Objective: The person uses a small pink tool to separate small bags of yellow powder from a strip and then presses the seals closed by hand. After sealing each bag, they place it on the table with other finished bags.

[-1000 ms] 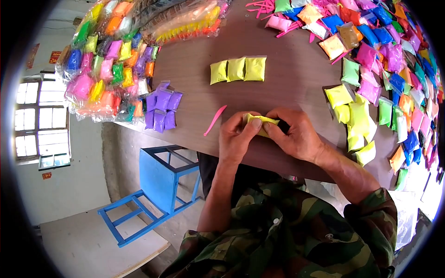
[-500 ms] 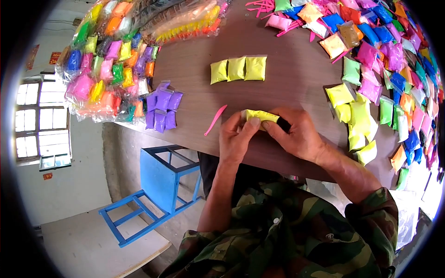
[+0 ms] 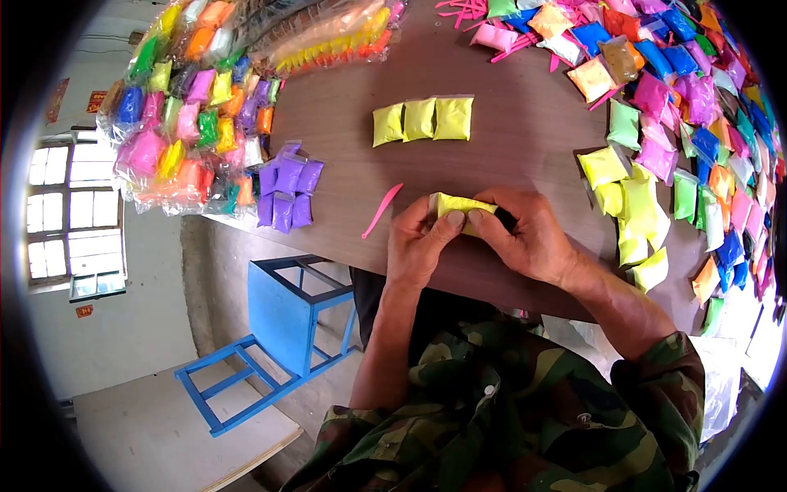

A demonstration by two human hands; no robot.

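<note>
At the left of the table [image 3: 328,148] we have bagged packets [image 3: 187,123], then purple packets [image 3: 287,187] and a pink tool [image 3: 382,211] lying just beside our left hand [image 3: 418,244]. Near the table's front edge, below the row of three yellow packets [image 3: 419,120], our left hand and right hand [image 3: 529,236] together pinch one yellow packet [image 3: 461,205], both thumbs on it. To our right lie a yellow pile [image 3: 638,209] and a heap of mixed-colour packets [image 3: 697,98].
</note>
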